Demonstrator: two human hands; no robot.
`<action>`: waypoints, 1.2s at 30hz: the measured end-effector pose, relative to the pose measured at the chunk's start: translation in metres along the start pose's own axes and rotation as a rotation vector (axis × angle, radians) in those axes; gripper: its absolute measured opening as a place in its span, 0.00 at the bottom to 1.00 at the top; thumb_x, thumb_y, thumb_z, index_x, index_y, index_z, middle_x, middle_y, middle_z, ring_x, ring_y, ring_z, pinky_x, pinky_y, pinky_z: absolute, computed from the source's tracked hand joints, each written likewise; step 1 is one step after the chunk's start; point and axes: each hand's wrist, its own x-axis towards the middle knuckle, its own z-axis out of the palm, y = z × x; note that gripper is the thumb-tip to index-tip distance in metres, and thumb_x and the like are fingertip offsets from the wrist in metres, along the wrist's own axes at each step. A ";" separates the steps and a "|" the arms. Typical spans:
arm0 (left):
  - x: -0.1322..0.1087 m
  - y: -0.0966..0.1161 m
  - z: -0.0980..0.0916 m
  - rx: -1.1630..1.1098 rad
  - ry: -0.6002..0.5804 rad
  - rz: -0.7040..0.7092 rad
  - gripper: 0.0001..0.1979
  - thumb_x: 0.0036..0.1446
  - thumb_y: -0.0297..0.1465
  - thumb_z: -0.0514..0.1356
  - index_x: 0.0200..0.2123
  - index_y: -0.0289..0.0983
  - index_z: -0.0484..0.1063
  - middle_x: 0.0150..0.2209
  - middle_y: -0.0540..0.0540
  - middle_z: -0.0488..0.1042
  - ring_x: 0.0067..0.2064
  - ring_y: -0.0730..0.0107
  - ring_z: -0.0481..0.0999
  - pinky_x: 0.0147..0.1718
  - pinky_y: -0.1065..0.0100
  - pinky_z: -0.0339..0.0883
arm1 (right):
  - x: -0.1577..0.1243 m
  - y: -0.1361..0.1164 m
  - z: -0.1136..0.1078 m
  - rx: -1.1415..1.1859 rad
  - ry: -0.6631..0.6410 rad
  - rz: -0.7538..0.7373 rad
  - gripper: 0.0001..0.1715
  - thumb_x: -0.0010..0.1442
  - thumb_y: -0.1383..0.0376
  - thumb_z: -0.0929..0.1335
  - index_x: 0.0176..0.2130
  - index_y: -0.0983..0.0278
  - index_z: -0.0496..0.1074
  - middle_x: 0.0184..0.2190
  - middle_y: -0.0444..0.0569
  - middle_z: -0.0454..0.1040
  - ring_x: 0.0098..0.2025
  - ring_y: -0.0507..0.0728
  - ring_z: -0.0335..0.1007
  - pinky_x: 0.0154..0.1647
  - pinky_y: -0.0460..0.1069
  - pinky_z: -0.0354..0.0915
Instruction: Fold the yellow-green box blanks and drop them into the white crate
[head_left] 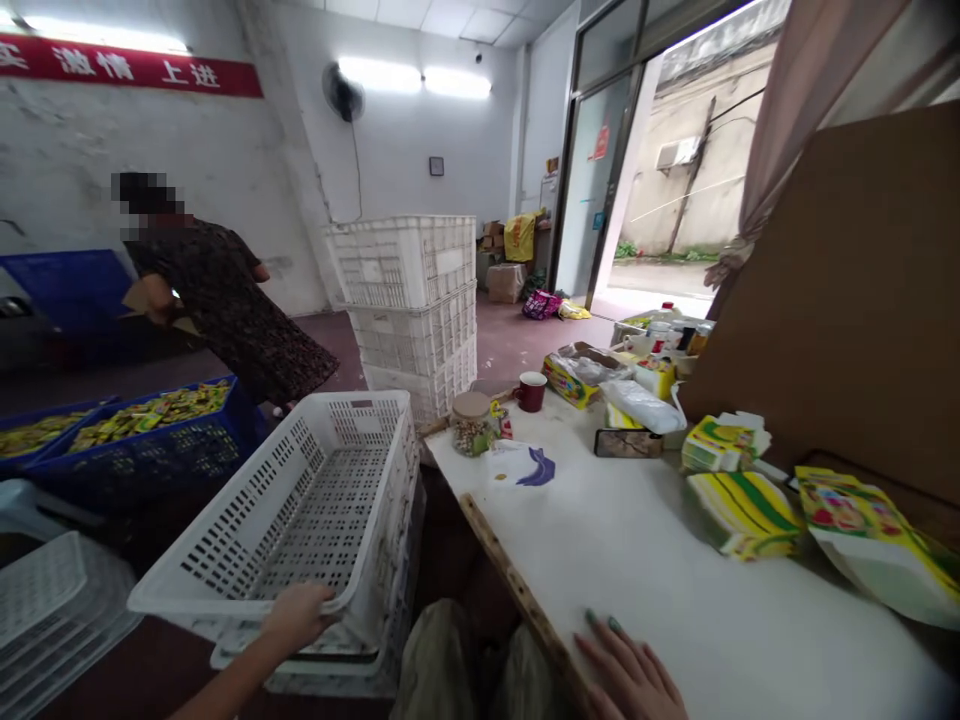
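The left hand (295,615) has its fingertips tucked out of sight behind the near rim of the long white perforated plastic crate (259,505), so I can't see how far they wrap under. The right hand (634,675) is cut off at the wrist, and the seated person's knees (431,655) show only in part. Below the white crate, others are stacked, mostly covered by it; the pale slatted plastic crate (52,590) over on the left runs out of sight. Whatever fills the clear round jar with a tan lid (471,425) is too small to name, and the co-worker's head (150,200) is blurred out.

As for the fingers, the left ones are curled closed over that rim, at the corner nearest the body. The right ones lie long and slightly spread, flat on the white tabletop (592,540) by its wooden edge, with nothing in them. The white crate stands beside the table on the left, and its slotted floor shows bare. Further along the tabletop lie a dark-framed phone (628,443) and a flat stack of yellow-and-green printed cartons (742,515), both well apart from the right hand.
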 end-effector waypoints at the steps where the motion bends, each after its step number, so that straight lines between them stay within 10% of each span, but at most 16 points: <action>1: 0.000 0.006 -0.001 -0.010 0.007 0.018 0.18 0.58 0.44 0.56 0.42 0.38 0.76 0.46 0.39 0.78 0.52 0.51 0.74 0.51 0.55 0.63 | -0.001 -0.005 -0.005 -0.020 0.009 0.003 0.28 0.62 0.46 0.59 0.60 0.44 0.65 0.65 0.40 0.58 0.67 0.66 0.53 0.66 0.69 0.52; 14: 0.029 0.128 -0.010 -0.157 0.171 0.141 0.19 0.63 0.40 0.56 0.53 0.36 0.68 0.51 0.41 0.72 0.53 0.59 0.72 0.54 0.50 0.64 | -0.009 -0.038 -0.027 0.031 0.061 0.035 0.29 0.65 0.47 0.57 0.58 0.51 0.69 0.65 0.47 0.61 0.67 0.65 0.53 0.67 0.65 0.45; 25: 0.007 0.151 0.002 -0.058 0.142 0.284 0.18 0.64 0.29 0.52 0.57 0.33 0.65 0.50 0.39 0.74 0.51 0.58 0.75 0.51 0.52 0.66 | -0.009 -0.044 -0.029 0.082 0.125 0.063 0.23 0.64 0.49 0.61 0.55 0.50 0.70 0.63 0.43 0.64 0.65 0.58 0.54 0.66 0.57 0.43; 36: 0.024 0.206 -0.018 -0.144 0.208 0.263 0.17 0.63 0.38 0.57 0.51 0.35 0.69 0.46 0.42 0.74 0.46 0.62 0.75 0.47 0.53 0.70 | -0.006 -0.037 -0.026 0.113 0.119 0.044 0.26 0.64 0.49 0.59 0.55 0.54 0.71 0.62 0.49 0.64 0.65 0.63 0.55 0.65 0.63 0.44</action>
